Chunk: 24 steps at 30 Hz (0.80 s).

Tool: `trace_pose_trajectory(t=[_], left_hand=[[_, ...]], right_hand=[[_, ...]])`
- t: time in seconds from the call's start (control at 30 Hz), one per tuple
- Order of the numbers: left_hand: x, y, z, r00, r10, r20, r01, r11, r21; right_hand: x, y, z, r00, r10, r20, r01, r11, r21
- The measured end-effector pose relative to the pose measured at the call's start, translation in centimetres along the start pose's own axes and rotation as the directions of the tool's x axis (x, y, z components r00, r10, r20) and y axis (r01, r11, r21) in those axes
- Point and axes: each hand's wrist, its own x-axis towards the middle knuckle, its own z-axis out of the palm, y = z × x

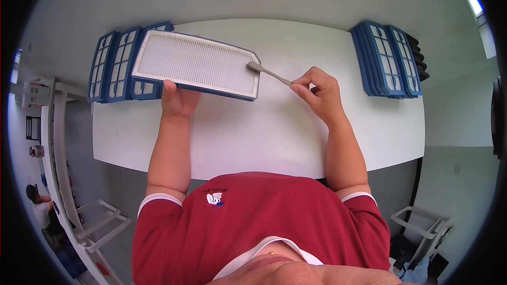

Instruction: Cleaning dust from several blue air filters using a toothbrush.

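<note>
My left hand (178,98) grips a pleated air filter (195,63) from below, its thumb on the near long edge and a fingertip showing at the far edge. The filter has white pleats, a pale rim and a blue frame, and is held tilted above the table. Between the thumb and fingers of my right hand (319,92) is the thin handle of a small grey-brown brush or spatula-like tool (269,72). The tool's rounded head lies against the filter's right end, at the rim. Its exact kind is too small to make out.
Blue-framed filters (120,63) lie in a row at the table's left. More stacked filters (383,60) stand at the right, beside black parts (416,55). The white table (253,142) has its near edge at my body. Far left, another person (42,208) is beyond a frame.
</note>
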Motion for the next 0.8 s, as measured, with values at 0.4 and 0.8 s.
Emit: trace_pose_trajectory(t=[0.4, 0.8], left_hand=[[-1.7, -2.6, 1.5, 0.938, -0.273, -0.216, 0.249, 0.959, -0.133], [-2.0, -3.7, 4.1, 0.837, -0.543, -0.070, 0.545, 0.838, 0.010]], right_hand=[[-0.4, -1.1, 2.1, 0.861, 0.390, 0.326, -0.508, 0.659, 0.555], [-0.9, -0.6, 4.6, 0.800, 0.291, 0.525, -0.585, 0.573, 0.574]])
